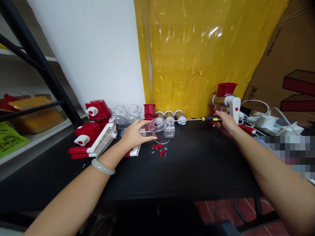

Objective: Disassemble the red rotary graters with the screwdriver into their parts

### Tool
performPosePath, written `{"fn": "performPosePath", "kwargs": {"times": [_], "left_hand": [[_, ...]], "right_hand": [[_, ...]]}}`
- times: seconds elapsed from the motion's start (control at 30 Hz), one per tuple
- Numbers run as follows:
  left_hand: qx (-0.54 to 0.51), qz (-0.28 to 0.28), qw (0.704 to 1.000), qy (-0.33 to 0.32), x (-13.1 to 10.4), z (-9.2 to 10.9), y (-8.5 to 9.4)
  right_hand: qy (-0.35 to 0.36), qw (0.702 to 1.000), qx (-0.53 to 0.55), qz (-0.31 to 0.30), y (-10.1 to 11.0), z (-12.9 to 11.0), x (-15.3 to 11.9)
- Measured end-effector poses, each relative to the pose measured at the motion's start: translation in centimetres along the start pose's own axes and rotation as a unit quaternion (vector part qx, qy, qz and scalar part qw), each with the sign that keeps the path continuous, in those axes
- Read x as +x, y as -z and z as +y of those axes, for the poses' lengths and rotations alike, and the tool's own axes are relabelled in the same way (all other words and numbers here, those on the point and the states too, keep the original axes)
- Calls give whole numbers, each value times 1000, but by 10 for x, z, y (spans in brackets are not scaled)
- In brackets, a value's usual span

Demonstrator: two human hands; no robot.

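Observation:
My left hand (136, 133) grips a clear plastic grater housing (161, 129) from its left side, thumb and fingers on the body. In my right hand (225, 122) is a screwdriver (211, 118) with a black and yellow handle. Its long shaft points left, and the tip reaches the right end of the clear housing; whether it touches a screw cannot be made out. Small red plastic pieces (162, 153) and several loose screws (153, 152) lie on the black table (192, 164) just in front of the housing. Behind stand metal grater drums (180, 117) in a row.
Red housings with white knobs (94, 109) and white-and-red handle parts (102, 141) sit at left. More clear plastic parts (125, 113) and a red hopper (149, 111) stand behind. An assembled rotary grater (233, 108) is beyond my right hand, beside white chargers and cables (268, 119).

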State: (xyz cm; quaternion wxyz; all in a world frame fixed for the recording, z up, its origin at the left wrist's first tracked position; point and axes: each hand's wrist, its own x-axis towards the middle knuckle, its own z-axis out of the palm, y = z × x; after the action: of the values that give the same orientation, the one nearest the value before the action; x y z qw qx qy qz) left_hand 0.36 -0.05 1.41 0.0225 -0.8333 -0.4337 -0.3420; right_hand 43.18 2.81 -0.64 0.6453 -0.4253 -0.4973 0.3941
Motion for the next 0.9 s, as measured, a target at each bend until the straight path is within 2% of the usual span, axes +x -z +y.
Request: {"fn": "performPosePath", "kwargs": {"times": [0.07,0.17,0.27,0.43,0.7,0.77,0.9], "left_hand": [[1,-1,1000,3,0,0,0],[0,2,1000,5,0,0,-1],[1,0,1000,7,0,0,-1],[5,0,1000,12,0,-2,-1],[-2,-6,1000,14,0,1,-1],[-7,-3,1000,13,0,2,-1],[-6,-3,1000,18,0,0,-2]], "right_hand": [[-15,998,62,7,-1,-4,-3],[-16,991,129,-14,0,-10,-8],[-17,993,116,-15,0,-10,-7],[-24,1000,5,18,-2,-1,0],[-14,989,140,-34,-2,-12,-8],[-29,993,116,-21,-2,-10,-6],[-19,999,-4,47,-4,-2,0]]}}
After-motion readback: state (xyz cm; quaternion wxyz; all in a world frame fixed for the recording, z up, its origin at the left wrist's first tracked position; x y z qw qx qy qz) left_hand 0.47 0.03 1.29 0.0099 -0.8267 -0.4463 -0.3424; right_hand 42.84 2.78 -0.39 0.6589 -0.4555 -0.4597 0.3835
